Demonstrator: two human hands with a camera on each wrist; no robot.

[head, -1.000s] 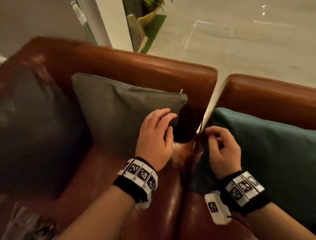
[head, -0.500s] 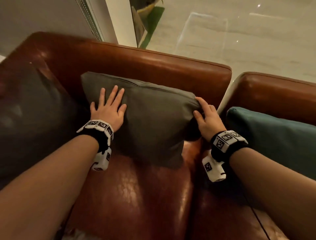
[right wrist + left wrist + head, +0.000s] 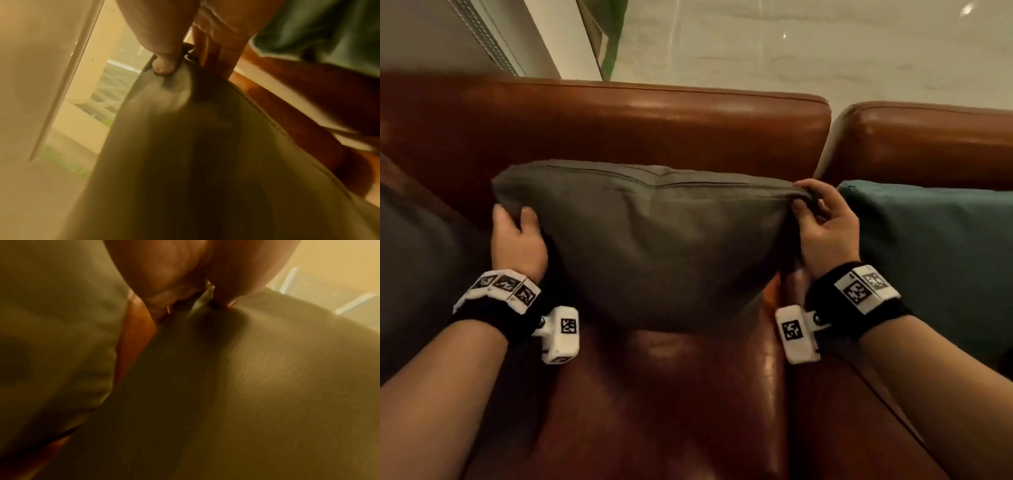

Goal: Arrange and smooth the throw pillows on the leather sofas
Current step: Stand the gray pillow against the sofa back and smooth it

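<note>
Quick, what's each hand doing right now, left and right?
Left hand: grips the upper left corner of the grey-green pillow.
Right hand: pinches the same pillow's upper right corner.

The brown leather seat point(image 3: 671, 394) in front of the grey-green fabric pillow point(image 3: 654, 240) lies open between the two forearms. Behind the pillow the way is closed by the brown leather backrest point(image 3: 619, 123). The right side is blocked by a teal fabric pillow point(image 3: 935, 257), the left side by a dark cushion point(image 3: 417, 274).
</note>
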